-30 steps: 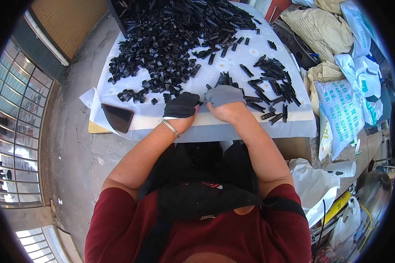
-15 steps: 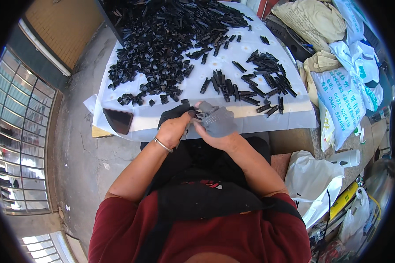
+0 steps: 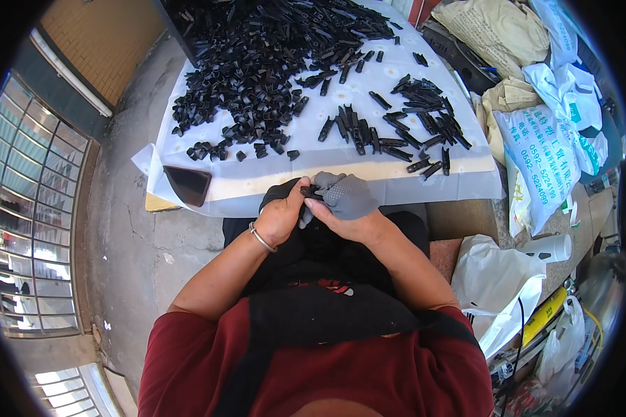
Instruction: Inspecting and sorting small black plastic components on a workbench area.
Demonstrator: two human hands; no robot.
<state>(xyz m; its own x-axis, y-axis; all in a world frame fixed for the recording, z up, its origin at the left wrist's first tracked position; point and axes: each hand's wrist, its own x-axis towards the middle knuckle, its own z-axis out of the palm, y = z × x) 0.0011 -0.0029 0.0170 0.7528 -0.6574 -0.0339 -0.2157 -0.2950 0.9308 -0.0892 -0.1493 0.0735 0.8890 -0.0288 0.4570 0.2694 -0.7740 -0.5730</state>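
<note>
My left hand (image 3: 280,213), with a metal bracelet on the wrist, and my right hand (image 3: 348,198), in a grey glove, meet just in front of the table's near edge. Together they pinch a small black plastic piece (image 3: 310,191) between the fingertips. On the white sheet (image 3: 313,149) over the table lies a big heap of black plastic pieces (image 3: 257,62) at the far left and middle. Smaller groups of black pieces (image 3: 358,132) lie nearer, and more black pieces (image 3: 428,115) lie to the right.
A dark phone (image 3: 186,184) lies at the table's near left corner. White printed sacks (image 3: 542,153) and tan bags (image 3: 501,31) pile up on the right. A white plastic bag (image 3: 494,278) and a paper cup (image 3: 549,247) sit lower right. Concrete floor (image 3: 125,229) and a window grille (image 3: 21,208) lie left.
Both hands have drawn back from the sheet to the table's near edge and come together on a small black piece. The view has shifted slightly.
</note>
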